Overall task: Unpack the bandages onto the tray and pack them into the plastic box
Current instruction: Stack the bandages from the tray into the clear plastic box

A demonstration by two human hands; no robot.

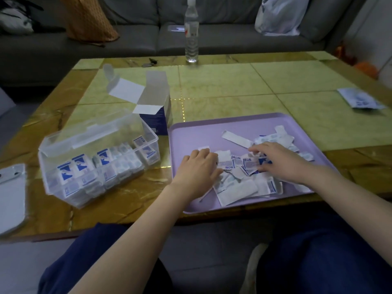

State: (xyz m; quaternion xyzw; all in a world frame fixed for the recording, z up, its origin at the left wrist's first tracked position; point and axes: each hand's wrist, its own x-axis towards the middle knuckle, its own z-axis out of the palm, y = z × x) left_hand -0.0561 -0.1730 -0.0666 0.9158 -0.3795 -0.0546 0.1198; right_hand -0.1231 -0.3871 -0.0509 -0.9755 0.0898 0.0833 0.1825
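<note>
A lilac tray (191, 132) lies on the table at centre right, with a loose heap of white and blue bandage packets (239, 183) spread over it. My left hand (199, 166) rests palm down on the heap's left side, fingers bent over packets. My right hand (280, 160) lies on the heap's right side, its fingers reaching left across the packets. To the left of the tray stands a clear plastic box (99, 166), filled with upright rows of bandage packets. Its clear lid (91, 132) leans across its top.
An opened blue and white carton (154, 107) stands behind the box. A water bottle (191, 30) stands at the table's far edge. A single packet (360, 100) lies at the far right. A white object (11, 196) lies at the left edge. A grey sofa runs behind the table.
</note>
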